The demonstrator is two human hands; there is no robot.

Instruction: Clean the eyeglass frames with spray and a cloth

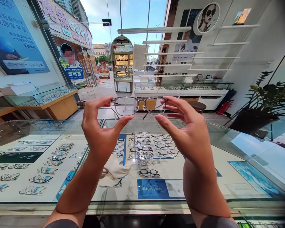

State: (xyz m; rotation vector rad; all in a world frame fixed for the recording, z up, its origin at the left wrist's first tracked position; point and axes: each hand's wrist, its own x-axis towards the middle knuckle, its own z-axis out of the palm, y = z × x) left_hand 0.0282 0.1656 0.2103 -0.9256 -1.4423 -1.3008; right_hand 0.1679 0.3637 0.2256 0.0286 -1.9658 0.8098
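I hold a pair of thin-framed glasses (pixel 138 106) up at eye height, lenses facing me. My left hand (pixel 100 129) pinches the left lens rim between thumb and fingers. On the right side my right hand (pixel 182 126) grips the frame by its edge with curled fingers. Both hands hover above a glass display counter (pixel 232 193). A crumpled white cloth (pixel 116 168) lies on the counter glass just below my left wrist, beside a dark pair of glasses (pixel 149 173).
Several rows of glasses lie inside the counter (pixel 38 164). Another glass showcase (pixel 49 98) stands to the left, a white one (pixel 180 90) at the back with wall shelves. A potted plant (pixel 263 104) sits at the right, a stool (pixel 197 106) behind the counter.
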